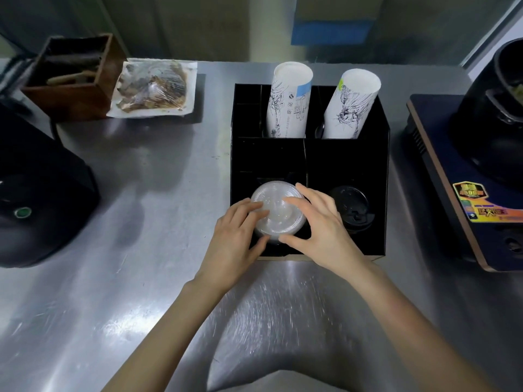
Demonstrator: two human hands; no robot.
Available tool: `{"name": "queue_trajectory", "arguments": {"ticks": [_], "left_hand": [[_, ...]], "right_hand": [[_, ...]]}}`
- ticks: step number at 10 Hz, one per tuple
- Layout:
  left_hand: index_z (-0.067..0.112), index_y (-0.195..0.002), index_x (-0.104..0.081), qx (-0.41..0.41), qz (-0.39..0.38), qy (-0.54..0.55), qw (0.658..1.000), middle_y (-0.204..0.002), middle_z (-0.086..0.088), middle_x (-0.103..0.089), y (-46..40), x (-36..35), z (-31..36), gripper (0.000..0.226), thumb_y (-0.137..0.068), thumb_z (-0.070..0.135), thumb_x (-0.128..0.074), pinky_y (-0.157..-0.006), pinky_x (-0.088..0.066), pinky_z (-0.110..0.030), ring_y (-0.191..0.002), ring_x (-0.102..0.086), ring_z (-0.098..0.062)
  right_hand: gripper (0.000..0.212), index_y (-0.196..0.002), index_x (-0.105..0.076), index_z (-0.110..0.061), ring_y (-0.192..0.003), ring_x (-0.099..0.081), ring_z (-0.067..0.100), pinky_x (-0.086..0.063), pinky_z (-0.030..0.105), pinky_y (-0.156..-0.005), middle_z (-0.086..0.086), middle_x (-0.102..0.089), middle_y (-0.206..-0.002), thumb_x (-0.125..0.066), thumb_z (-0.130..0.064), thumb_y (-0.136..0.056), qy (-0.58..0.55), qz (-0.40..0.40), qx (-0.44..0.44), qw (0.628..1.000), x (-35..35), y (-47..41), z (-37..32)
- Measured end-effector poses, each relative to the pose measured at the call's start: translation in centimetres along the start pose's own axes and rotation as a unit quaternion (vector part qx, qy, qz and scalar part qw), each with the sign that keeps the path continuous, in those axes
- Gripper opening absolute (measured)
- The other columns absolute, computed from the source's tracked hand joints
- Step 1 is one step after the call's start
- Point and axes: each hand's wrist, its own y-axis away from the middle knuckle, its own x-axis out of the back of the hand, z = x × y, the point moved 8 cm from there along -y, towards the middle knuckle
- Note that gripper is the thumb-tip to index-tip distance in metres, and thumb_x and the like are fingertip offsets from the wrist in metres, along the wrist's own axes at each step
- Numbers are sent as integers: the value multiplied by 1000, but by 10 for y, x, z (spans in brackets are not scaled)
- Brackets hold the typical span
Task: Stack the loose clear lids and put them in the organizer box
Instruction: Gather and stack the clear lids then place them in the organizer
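A stack of clear round lids [276, 206] sits in the front left compartment of the black organizer box [379, 154]. My left hand [236, 236] grips the stack from its left side, fingers on top and thumb at the front rim. My right hand [319, 222] holds it from the right, fingers over the top and thumb under the near edge. The lower part of the stack is hidden by my hands and the box wall.
Black lids [351, 207] fill the front right compartment. Two stacks of white printed paper cups [291, 100] [352, 106] lean in the back compartments. A dark cooker [467, 165] stands right, a black appliance [36, 199] left, a wooden box [73, 77] and wrapped tray [152, 89] far left.
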Motion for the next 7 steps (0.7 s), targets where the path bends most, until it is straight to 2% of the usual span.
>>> {"name": "queue_trajectory", "arguments": {"ticks": [3,5,7], "left_hand": [[14,-109,-51,-3,-25,1,1000,-121,-10,-52,-7,11,6,45,-76,45,-45,-91,-37,-37,-111,-42,-23],[13,-109,-50,-6,-26,-26,999,-120,-12,-50,-13,19,12,48,-78,48,-41,-87,-33,-33,-109,-46,-28],[13,-123,-44,15,-29,-59,998,-135,-14,-42,-24,32,10,64,-76,54,-30,-97,-30,-41,-123,-38,-31]], "right_hand": [[61,-132,-35,-24,-138,-2,11,-13,36,-113,-2,-6,-154,-63,-34,-79,15,-33,5,999,4,4,-7],[58,-133,-32,-24,-140,2,12,-11,40,-114,1,-4,-155,-58,-37,-82,38,-51,14,998,13,5,-12],[58,-135,-29,-25,-141,3,17,-6,39,-115,4,-6,-155,-54,-37,-84,79,-63,8,995,30,-2,-18]]}}
